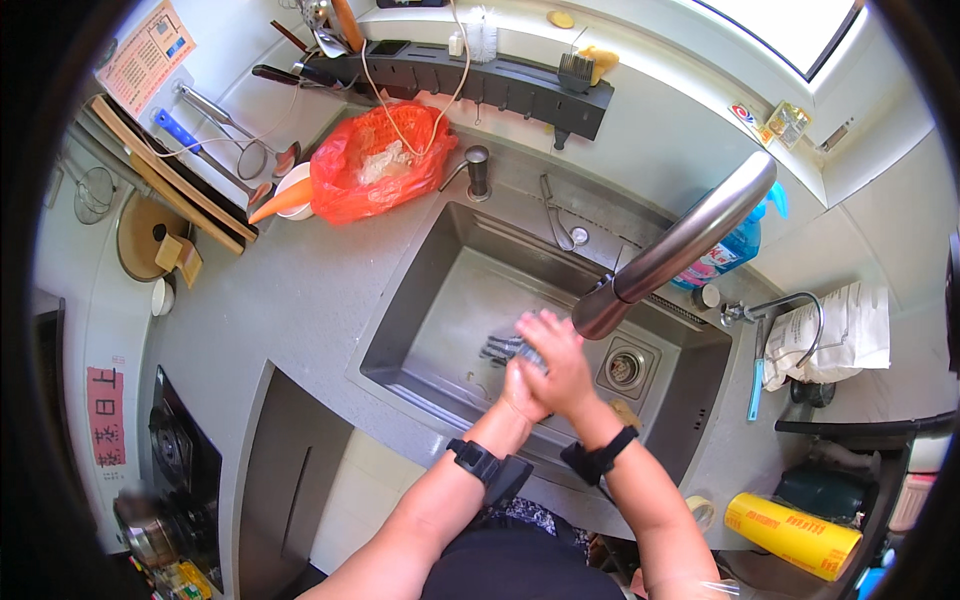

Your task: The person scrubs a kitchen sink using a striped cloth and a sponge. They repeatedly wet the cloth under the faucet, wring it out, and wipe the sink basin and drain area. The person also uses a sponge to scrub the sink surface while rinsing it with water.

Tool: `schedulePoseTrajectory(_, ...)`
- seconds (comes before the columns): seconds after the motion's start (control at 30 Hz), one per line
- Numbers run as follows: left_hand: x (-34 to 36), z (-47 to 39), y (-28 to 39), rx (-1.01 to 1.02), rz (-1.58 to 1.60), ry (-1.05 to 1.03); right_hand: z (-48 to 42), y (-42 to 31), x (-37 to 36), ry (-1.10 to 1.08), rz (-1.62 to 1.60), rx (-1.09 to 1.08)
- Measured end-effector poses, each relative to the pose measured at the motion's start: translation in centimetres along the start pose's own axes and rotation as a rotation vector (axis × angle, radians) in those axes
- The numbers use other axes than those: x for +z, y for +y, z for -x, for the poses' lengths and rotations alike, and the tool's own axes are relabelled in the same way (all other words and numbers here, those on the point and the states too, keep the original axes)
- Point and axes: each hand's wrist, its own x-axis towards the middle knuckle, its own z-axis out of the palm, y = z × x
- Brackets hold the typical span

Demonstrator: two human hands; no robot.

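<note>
My left hand (521,394) and my right hand (561,369) are pressed together over the stainless-steel sink (465,296), the right one lying across the left. Motion blurs the fingers. A dark-and-light striped item (499,349), perhaps a cloth, shows at the left of my fingers; I cannot tell whether it is held or lies on the sink floor. Just above my right hand is the spout of a brushed-metal faucet (675,240). The drain strainer (625,369) sits to the right of my hands. A brownish scrap (624,412) is partly hidden by my right wrist.
Left of the sink stand a red plastic bag (345,176), a carrot (285,201) and a white bowl (298,214). A soap dispenser (478,174), a blue spray bottle (739,244) and a small curved tap (787,300) line the back. Yellow roll (793,534) lies at right.
</note>
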Motion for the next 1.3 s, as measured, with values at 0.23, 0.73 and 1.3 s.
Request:
schedulePoseTrajectory(0.23, -1.1, -0.3, 1.1, 0.059, 0.092, -0.315, -0.6, 2.3, 1.0, 0.094, 0.134, -0.09)
schedulePoseTrajectory(0.73, -1.9, -1.3, 0.5, -0.094, 0.058, -0.254, -0.5, 3.9, 1.1, 0.118, 0.128, -0.074)
schedulePoseTrajectory(1.3, -1.2, -1.4, 0.0, -0.078, -0.161, 0.431, 1.9, 1.4, 1.8, 0.114, -0.52, 0.305)
